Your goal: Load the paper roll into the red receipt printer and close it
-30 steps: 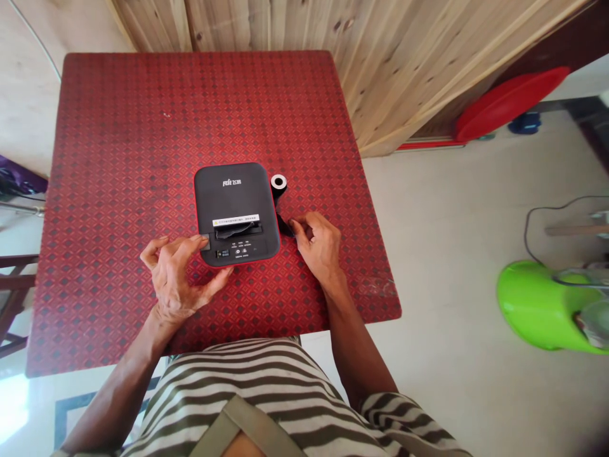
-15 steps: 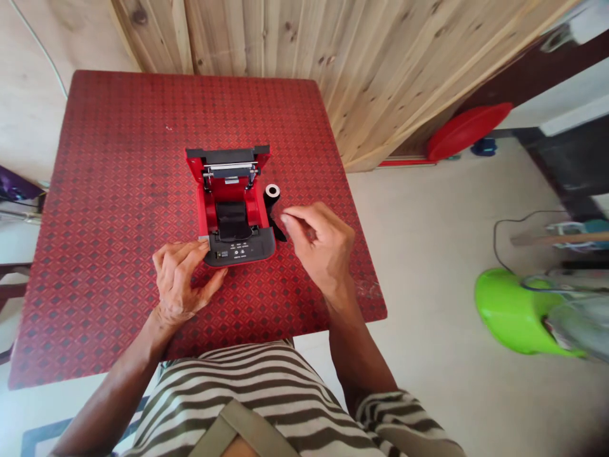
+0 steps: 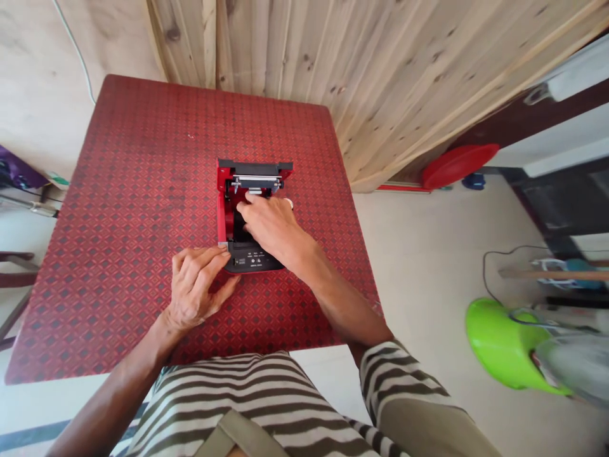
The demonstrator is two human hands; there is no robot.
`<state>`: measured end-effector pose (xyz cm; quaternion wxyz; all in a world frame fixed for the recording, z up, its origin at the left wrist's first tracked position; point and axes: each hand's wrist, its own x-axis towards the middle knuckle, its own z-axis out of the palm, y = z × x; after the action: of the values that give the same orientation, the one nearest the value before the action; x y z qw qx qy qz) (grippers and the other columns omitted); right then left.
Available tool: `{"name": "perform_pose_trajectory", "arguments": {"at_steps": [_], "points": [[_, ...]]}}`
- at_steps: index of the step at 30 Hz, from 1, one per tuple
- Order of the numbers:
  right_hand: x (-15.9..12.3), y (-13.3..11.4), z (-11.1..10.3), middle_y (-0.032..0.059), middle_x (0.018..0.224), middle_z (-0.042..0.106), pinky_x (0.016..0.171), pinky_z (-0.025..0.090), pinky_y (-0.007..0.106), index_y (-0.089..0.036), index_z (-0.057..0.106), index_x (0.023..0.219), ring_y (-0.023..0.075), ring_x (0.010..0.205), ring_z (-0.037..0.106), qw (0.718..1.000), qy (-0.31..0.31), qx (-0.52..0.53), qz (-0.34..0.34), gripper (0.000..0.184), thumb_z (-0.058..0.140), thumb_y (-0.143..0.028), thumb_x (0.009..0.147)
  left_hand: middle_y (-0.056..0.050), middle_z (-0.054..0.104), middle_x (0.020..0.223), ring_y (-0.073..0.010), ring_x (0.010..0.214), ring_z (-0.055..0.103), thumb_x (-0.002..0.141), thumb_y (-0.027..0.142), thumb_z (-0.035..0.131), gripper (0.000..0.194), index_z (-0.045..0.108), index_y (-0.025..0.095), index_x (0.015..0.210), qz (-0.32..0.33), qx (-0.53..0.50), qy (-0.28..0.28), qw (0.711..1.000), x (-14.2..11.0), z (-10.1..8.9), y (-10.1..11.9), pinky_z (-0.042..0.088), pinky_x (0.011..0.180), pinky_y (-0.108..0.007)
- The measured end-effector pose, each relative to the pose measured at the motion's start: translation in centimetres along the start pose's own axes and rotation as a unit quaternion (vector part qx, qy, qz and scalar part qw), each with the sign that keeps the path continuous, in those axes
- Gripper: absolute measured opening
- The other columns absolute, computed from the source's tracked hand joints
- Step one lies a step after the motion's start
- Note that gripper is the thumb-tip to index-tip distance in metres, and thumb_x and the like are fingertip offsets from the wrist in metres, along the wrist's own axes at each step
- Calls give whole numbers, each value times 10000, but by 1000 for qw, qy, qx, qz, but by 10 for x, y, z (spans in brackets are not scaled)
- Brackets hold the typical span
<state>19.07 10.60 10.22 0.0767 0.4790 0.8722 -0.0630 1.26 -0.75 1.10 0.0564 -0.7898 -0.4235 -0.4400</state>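
Note:
A red and black label printer (image 3: 252, 259) stands on the table with its lid (image 3: 255, 170) raised. My left hand (image 3: 200, 282) grips its front left corner, fingers on top and thumb low against the front edge. Inside the bay lies a black roll (image 3: 239, 230), mostly covered by my right hand (image 3: 272, 225). The fingers of that hand curl down around the roll; their tips are partly hidden. Just behind the right hand, the white core of a second black roll (image 3: 290, 203) peeks out beside the printer.
The table (image 3: 143, 190) has a red patterned cover and stands near a wood-plank wall (image 3: 295, 57). To the right on the floor are a bright green plastic container (image 3: 499, 343) and a red round basin (image 3: 459, 164). Dark chair parts (image 3: 16, 279) show at the left.
My right hand has moved left from beside the printer into its open bay, over the black roll. My left hand stays on the front corner. The view has shifted slightly.

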Motion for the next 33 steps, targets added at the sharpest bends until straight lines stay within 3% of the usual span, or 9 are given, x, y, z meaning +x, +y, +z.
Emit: {"name": "perform_pose_trajectory", "arguments": {"at_steps": [11, 14, 16, 18, 21, 24, 26, 28, 33], "points": [[0, 5, 0, 155, 1168, 802, 821, 579, 418, -156, 737, 1249, 318, 1010, 786, 999, 3, 41, 11, 289, 583, -147, 1004, -137, 774, 1169, -251, 1049, 743, 820, 193, 894, 666, 588, 152, 1411, 0, -2, -1, 1000, 1, 0, 0, 533, 965, -408], [-15, 7, -5, 120, 1127, 802, 806, 566, 400, -173, 741, 1226, 282, 950, 766, 995, 49, 79, 28, 256, 621, -187, 1000, -134, 771, 1191, -254, 1054, 745, 820, 212, 896, 703, 572, 167, 1442, -1, -2, -7, 1000, 0, 0, -2, 536, 965, -408], [-32, 12, -8, 86, 1123, 797, 803, 564, 374, -188, 747, 1186, 239, 916, 744, 984, 117, 136, 19, 223, 656, -184, 981, -127, 772, 1204, -256, 1058, 748, 828, 232, 893, 722, 555, 186, 1465, 3, 0, -9, 1000, 0, 0, -4, 542, 960, -407], [-53, 22, -7, 45, 1105, 793, 761, 564, 338, -209, 750, 1149, 181, 819, 706, 949, 205, 238, 1, 208, 726, -191, 943, -108, 775, 1203, -253, 1053, 752, 838, 261, 891, 730, 542, 217, 1477, 11, 2, -8, 1000, 0, 0, -7, 546, 949, -401], [-86, 42, 7, 17, 1114, 768, 608, 529, 306, -250, 753, 1092, 121, 657, 606, 858, 292, 422, 2, 243, 849, -271, 869, -88, 772, 1226, -254, 1063, 757, 842, 310, 890, 734, 529, 258, 1479, 14, 4, -18, 1000, -1, 0, -11, 551, 938, -398], [-111, 55, 41, -7, 1020, 720, 576, 496, 290, -288, 742, 1063, 126, 677, 587, 780, 297, 547, 57, 271, 883, -335, 837, -103, 757, 1254, -269, 1088, 750, 827, 338, 901, 768, 525, 241, 1490, 28, 5, -13, 999, -1, 3, -15, 563, 942, -419], [-122, 55, 69, -30, 921, 693, 621, 511, 281, -289, 726, 1071, 133, 712, 611, 748, 279, 595, 89, 270, 863, -320, 841, -106, 748, 1249, -267, 1081, 739, 815, 362, 911, 802, 521, 224, 1502, 40, 6, -1, 999, -2, 5, -16, 573, 932, -424], [-129, 49, 95, -29, 901, 703, 676, 537, 286, -270, 715, 1069, 141, 756, 649, 748, 254, 603, 107, 245, 818, -269, 847, -94, 741, 1248, -260, 1077, 729, 820, 388, 908, 805, 513, 233, 1504, 37, 15, -2, 999, -3, 5, -16, 583, 918, -423], [-133, 32, 122, -1, 923, 715, 727, 559, 301, -219, 700, 1054, 141, 765, 661, 812, 228, 526, 110, 173, 705, -202, 882, -45, 713, 1348, -250, 1161, 715, 874, 333, 869, 776, 473, 285, 1540, 0, 44, -41, 998, -4, -2, -10, 615, 956, -445]]}}
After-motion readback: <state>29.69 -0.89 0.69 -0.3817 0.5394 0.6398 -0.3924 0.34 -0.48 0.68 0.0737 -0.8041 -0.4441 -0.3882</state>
